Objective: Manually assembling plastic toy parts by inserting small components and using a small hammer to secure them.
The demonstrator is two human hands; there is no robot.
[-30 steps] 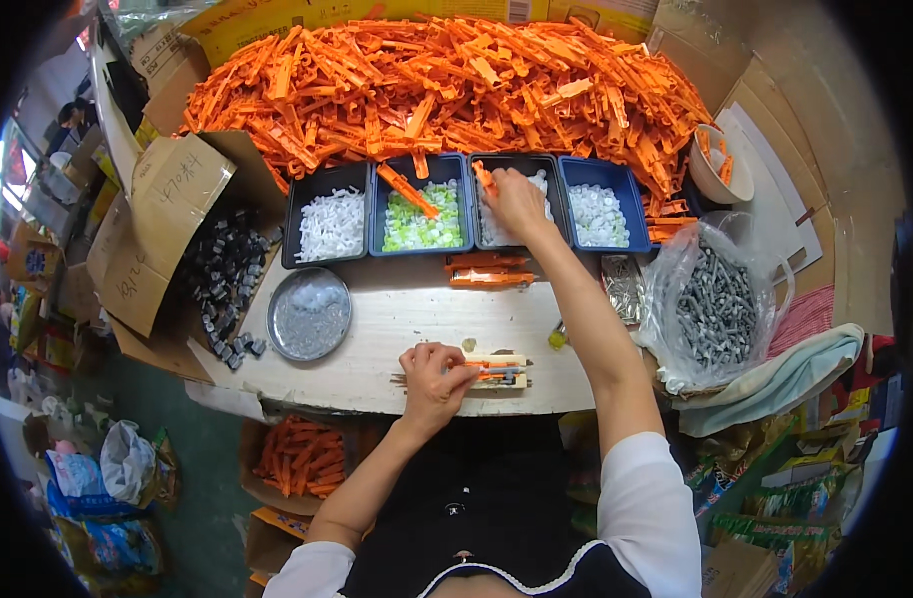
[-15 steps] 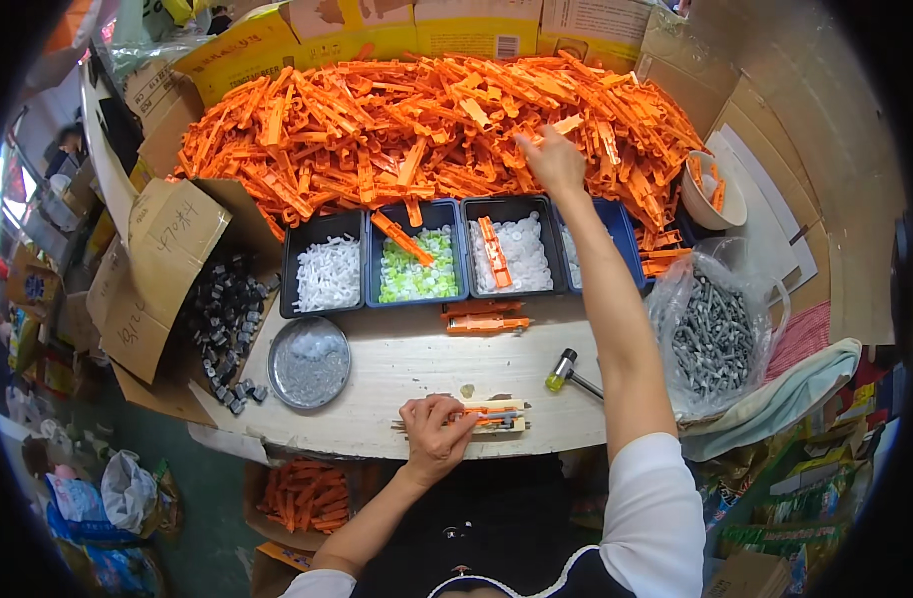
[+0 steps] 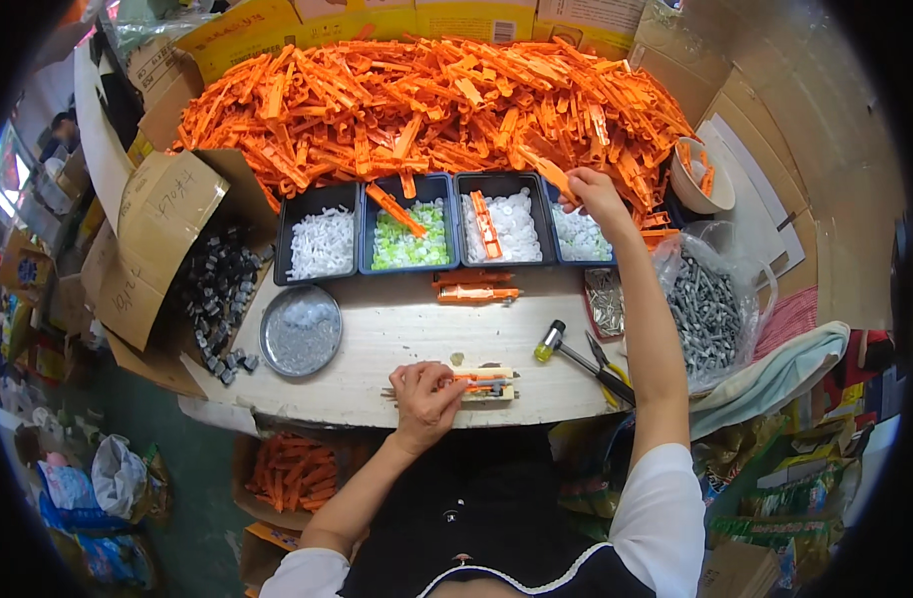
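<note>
My right hand [image 3: 598, 199] is closed on one end of a long orange plastic piece [image 3: 546, 176], lifted over the rightmost bins in front of a large heap of orange plastic pieces [image 3: 416, 105]. At the table's front edge, my left hand [image 3: 423, 401] grips the left end of a cream-coloured block [image 3: 496, 375] with an orange part and grey metal bits in it. My fingers hide its left end; thin rods stick out beyond them. Two orange pieces [image 3: 476, 293] lie farther back on the table.
Bins hold white pegs [image 3: 322, 244], green-and-white bits [image 3: 408, 244] and white pieces [image 3: 516, 229]. At left stand a round metal dish [image 3: 301, 332] and black parts [image 3: 217, 299] by a carton. A hammer [image 3: 551, 339], pliers [image 3: 608, 369] and a bag of grey parts [image 3: 703, 314] are at right.
My right hand has come back from the heap toward me, bringing an orange piece over the bins. My left hand stays on the block. The whole view has shifted slightly.
</note>
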